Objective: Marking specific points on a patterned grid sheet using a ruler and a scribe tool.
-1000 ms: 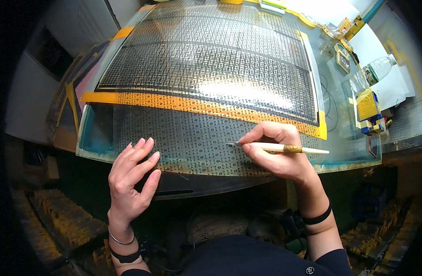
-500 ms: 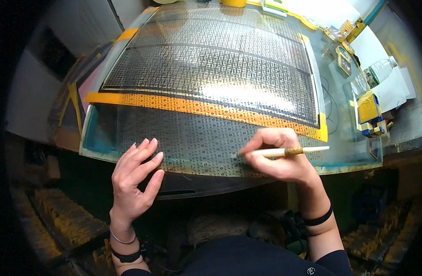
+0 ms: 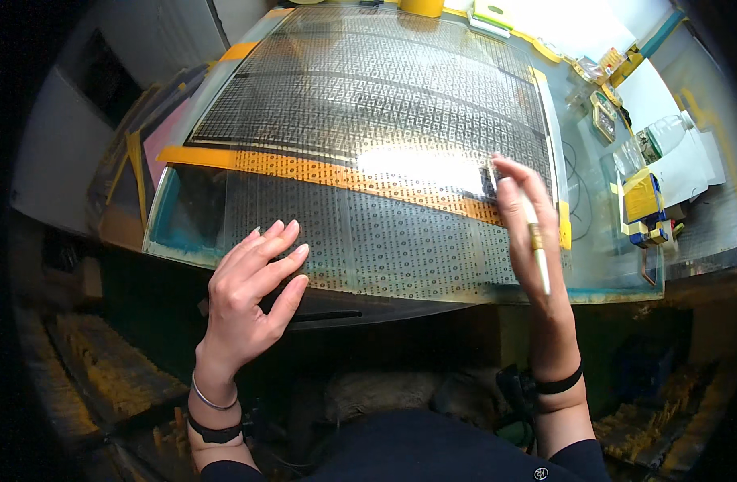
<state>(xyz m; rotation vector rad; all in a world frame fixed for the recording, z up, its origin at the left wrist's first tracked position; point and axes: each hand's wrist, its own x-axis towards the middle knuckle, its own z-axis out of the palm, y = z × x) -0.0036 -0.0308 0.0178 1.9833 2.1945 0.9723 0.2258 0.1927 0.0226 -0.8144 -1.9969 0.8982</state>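
My left hand (image 3: 252, 285) rests at the near edge of a clear patterned film (image 3: 368, 249), palm down with its fingers spread, holding nothing. In my right hand (image 3: 529, 221) a slim, white, pen-shaped tool (image 3: 536, 245) with a gold-coloured band lies along the palm, its tapered end pointing back toward the wrist. Its other end is hidden by the hand. The thumb and fingertips hover at or over the orange tape strip (image 3: 328, 171), beside a bright glare; a dark patch shows between them, and whether they touch the surface I cannot tell. Beyond the tape lies a dark, densely patterned sheet (image 3: 368, 88).
All this lies on a glass-topped table with a teal border (image 3: 164, 201). Along the right stand a clear plastic bottle (image 3: 664, 136), a yellow-and-blue block (image 3: 643, 197) and a small tin (image 3: 603, 116). A yellow container (image 3: 421, 7) sits at the far edge.
My right hand has moved up and to the right, from the near film to the tape strip, and the tool has swung to point back toward me. The left hand keeps its pose.
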